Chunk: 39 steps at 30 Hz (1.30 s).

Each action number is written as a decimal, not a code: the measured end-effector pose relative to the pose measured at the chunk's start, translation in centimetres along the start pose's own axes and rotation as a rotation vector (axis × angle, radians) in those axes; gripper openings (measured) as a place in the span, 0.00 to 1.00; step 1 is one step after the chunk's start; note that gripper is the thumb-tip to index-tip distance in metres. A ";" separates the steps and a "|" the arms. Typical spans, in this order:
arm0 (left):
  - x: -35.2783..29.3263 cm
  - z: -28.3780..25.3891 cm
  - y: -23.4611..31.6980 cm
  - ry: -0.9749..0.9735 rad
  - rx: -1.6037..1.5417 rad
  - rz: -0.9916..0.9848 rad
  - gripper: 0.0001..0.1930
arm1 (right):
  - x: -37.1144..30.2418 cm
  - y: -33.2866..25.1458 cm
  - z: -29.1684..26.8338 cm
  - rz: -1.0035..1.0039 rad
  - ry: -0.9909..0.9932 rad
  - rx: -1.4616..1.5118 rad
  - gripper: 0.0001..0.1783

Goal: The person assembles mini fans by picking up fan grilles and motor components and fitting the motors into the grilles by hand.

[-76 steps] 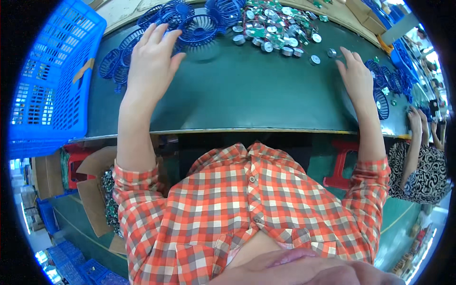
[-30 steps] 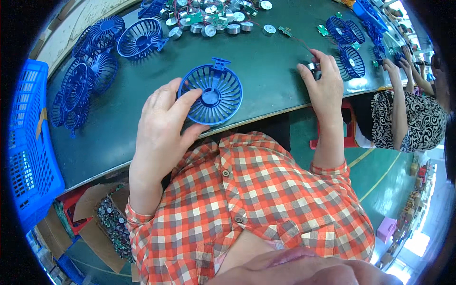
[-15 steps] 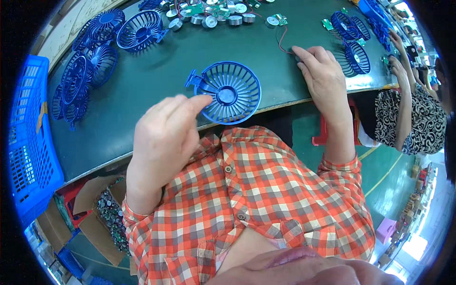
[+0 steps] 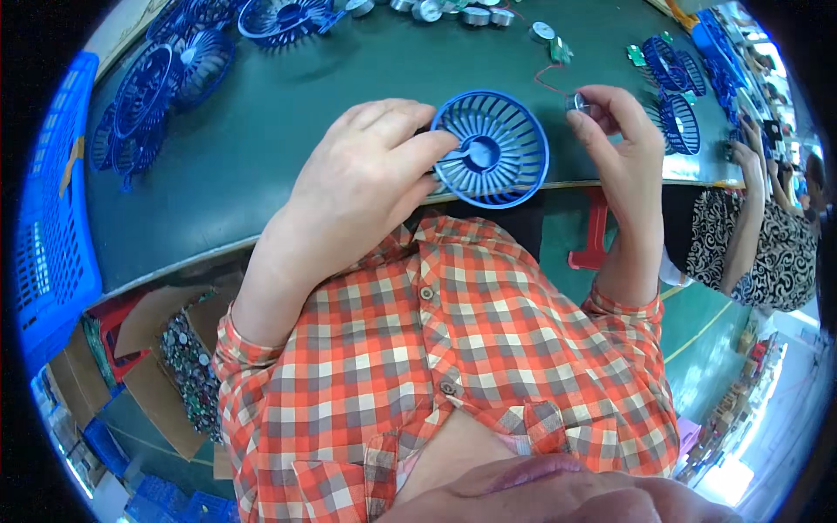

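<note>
My left hand [image 4: 370, 161] is closed on the left side of a round blue fan guard [image 4: 523, 157], thumb over the flat arm that leads to its hub. The guard is slatted, its open side facing up, near the table's front edge. To its right, my right hand [image 4: 626, 144] pinches a small silver motor [image 4: 576, 104] between thumb and fingers. A thin red wire [image 4: 542, 80] curves away beyond it towards a small green circuit board [image 4: 561, 52]. Beside that board lies a round silver piece [image 4: 541, 32].
Several blue fan guards [image 4: 148, 78] are heaped at the far left, others [image 4: 680, 122] at the right. More silver motors [image 4: 427, 10] lie at the back. A blue crate [image 4: 57, 218] stands left; a cardboard box of small parts [image 4: 187, 366] sits below. A co-worker [image 4: 754, 244] is at right.
My left hand has moved right and closed on the guard, which sits further right in view. My right hand now shows the motor in its fingers. The view has shifted.
</note>
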State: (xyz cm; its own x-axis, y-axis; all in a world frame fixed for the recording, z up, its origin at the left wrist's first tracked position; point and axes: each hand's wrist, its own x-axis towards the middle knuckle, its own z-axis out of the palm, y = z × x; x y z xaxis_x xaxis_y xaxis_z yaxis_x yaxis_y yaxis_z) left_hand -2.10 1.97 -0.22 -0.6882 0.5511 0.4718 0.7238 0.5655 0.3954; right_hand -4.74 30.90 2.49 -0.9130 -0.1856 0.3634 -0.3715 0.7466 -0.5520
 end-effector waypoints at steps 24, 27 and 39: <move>-0.8 0.0 0.0 0.078 0.005 0.042 0.16 | 0.5 -5.8 2.1 -0.542 -0.320 -0.226 0.23; -0.8 0.0 -0.1 0.084 0.007 0.045 0.16 | -0.2 -5.0 1.5 -0.623 -0.331 -0.071 0.28; -0.5 -0.4 0.6 0.099 0.005 0.017 0.16 | -3.2 -1.9 3.3 -0.645 -0.156 -0.088 0.30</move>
State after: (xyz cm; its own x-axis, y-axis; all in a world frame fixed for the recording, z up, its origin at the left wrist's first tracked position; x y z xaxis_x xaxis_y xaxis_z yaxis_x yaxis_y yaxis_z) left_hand -1.31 1.82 0.14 -0.6672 0.4979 0.5540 0.7353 0.5594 0.3827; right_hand -1.66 27.91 -0.12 -0.5283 -0.6978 0.4837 -0.8423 0.5026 -0.1949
